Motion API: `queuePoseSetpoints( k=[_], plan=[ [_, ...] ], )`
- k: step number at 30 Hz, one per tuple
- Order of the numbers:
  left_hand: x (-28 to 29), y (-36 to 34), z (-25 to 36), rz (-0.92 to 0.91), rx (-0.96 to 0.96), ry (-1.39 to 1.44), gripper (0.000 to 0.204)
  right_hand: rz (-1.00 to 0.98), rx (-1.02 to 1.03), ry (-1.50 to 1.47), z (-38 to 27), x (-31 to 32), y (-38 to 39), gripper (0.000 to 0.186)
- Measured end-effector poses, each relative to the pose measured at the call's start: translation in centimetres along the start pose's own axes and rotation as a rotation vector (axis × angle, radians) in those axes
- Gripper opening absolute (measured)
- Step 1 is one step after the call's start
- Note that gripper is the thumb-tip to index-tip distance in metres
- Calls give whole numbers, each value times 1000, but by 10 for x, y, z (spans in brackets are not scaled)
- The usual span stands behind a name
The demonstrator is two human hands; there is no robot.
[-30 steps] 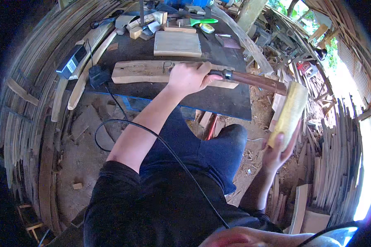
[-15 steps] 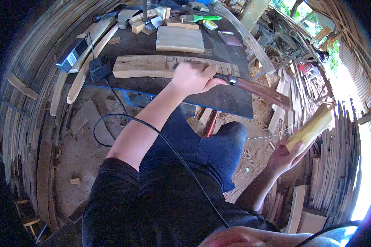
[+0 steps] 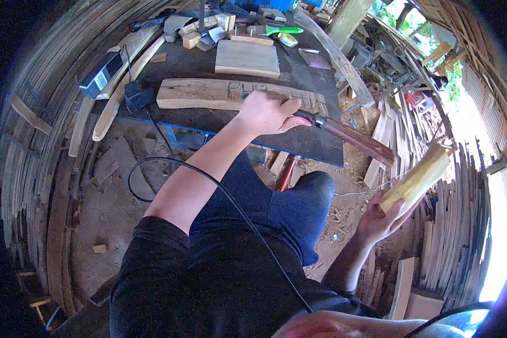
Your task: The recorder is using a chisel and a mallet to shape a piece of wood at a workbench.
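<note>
My left hand [image 3: 267, 112] is shut on a chisel [image 3: 352, 138] with a long brown wooden handle. It holds the chisel near its metal collar, with the tip down on a long pale plank [image 3: 203, 93] that has shapes carved into it. The plank lies across a dark workbench [image 3: 315, 147]. My right hand [image 3: 380, 219] is out to the right, below the handle's end and apart from it. It grips a pale yellow wooden block [image 3: 418, 179], tilted up to the right.
A square board [image 3: 247, 58], small wood blocks [image 3: 191, 39] and a green-handled tool [image 3: 283, 31] lie at the bench's far side. A black box [image 3: 100, 76] sits at its left, and a black cable [image 3: 152, 169] loops over the dirt floor. Stacked wooden slats [image 3: 462, 225] line both sides.
My right hand has swung the wooden block down and to the right, away from the chisel handle, and tilted it. My left hand stays on the chisel at the plank.
</note>
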State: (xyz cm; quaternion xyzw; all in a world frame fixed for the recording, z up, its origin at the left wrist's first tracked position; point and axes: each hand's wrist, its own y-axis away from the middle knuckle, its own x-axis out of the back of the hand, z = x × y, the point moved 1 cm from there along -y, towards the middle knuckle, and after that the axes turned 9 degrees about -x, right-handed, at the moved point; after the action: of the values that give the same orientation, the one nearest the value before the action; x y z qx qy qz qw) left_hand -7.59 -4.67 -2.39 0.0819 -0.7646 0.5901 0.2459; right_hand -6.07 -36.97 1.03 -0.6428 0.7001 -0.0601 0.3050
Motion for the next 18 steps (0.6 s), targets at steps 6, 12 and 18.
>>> queuePoseSetpoints(
  k=[6,12,18],
  plan=[
    [6,6,-8,-38,22,18,46,81,-44,-30,-10,19,-10,61],
    [3,-2,-8,71,18,16,45,-186,271,343,0,7,2,63],
    [6,0,-6,55,43,43,45,-1105,173,341,2,-9,-32,58]
  ],
)
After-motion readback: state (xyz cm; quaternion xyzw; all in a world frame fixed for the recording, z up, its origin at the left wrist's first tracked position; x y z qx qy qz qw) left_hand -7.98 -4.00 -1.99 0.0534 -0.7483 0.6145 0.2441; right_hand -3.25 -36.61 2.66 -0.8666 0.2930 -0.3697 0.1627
